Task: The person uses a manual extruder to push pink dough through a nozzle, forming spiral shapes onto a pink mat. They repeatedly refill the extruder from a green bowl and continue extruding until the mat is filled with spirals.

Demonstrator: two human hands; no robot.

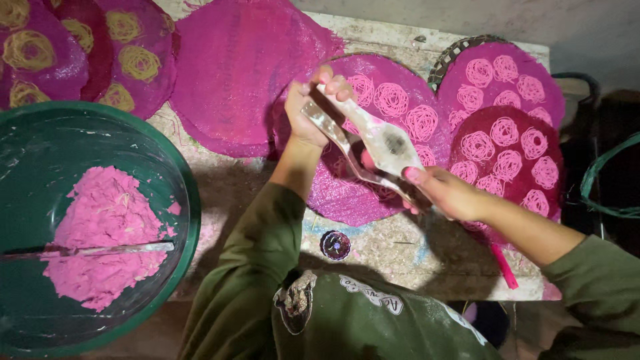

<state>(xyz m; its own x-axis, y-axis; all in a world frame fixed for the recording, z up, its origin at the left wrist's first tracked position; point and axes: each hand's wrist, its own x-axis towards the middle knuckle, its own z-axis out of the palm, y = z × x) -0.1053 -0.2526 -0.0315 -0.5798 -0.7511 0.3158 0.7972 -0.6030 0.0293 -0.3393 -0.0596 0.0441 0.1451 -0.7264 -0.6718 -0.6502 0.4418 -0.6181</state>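
Two hands, left (308, 113) and right (445, 192), each grip clamped on one paste-caked tool (373, 143)

The left hand (308, 110) is raised above the heart-shaped magenta mat (373, 133), fingers curled shut in a grip, forearm sleeved in olive. The right hand (445, 193) is held at the mat's lower right edge, fingers closed, wrist bare, sleeve pushed back.

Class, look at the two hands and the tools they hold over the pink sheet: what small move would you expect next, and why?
Probably drawing the white spatula along the metal blade to scrape it. The left hand and right hand hold both tools crossed together above the pink heart-shaped sheet.
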